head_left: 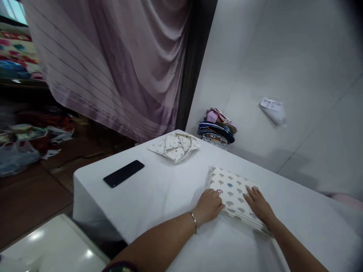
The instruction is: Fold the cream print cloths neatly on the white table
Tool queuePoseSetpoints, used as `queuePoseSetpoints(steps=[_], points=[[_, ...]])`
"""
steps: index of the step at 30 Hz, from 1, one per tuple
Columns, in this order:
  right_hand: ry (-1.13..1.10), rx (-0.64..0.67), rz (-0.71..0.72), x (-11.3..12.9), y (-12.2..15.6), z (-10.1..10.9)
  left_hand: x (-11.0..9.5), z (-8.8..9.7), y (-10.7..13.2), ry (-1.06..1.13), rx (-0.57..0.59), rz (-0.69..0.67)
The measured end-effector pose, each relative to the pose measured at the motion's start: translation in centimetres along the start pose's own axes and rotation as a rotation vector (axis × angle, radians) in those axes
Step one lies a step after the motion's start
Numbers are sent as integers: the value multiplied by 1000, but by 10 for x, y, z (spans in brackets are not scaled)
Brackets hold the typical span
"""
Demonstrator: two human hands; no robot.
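A neatly folded white cloth [234,190], printed with grey mushroom-like shapes and a few blue and red ones, lies on the white-covered table [159,189]. At its near left edge my left hand [209,206], with a silver bracelet at the wrist, has its fingers curled and closed on the fabric. My right hand [258,204] rests flat over the right side of the cloth, fingers stretched out. The layers show along the near edge. Farther back is a second white patterned cloth piece [176,147], loosely folded with tan trim.
A black phone [124,173] lies toward the table's left end. Behind the far edge rises a stack of folded fabrics [217,126] against the white wall. A mauve curtain [121,64] hangs at the back. Plastic bags [18,155] sit on the floor at left.
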State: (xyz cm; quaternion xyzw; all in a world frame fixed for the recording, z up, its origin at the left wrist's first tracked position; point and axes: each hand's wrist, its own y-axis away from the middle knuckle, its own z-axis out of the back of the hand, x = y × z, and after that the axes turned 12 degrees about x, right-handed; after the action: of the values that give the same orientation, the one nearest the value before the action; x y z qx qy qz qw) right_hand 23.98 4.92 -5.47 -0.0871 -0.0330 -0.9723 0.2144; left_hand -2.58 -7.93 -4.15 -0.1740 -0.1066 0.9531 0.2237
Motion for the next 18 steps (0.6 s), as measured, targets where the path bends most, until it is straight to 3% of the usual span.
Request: queuePoseSetpoints(steps=[4,8,12,15,18], points=[[-329,-89,-185,5,5,12,2,4,0,18,-7,-4],[-652,-123,-365,8,37,19,5,9,1,147,-52,31],[-870,-109,-470,14,70,24,12,11,0,282,-196,127],[-989,-64,-506,16,86,29,21,8,-2,354,-261,276],[-1136,21,-539,16,92,34,28,4,-3,457,-172,480]])
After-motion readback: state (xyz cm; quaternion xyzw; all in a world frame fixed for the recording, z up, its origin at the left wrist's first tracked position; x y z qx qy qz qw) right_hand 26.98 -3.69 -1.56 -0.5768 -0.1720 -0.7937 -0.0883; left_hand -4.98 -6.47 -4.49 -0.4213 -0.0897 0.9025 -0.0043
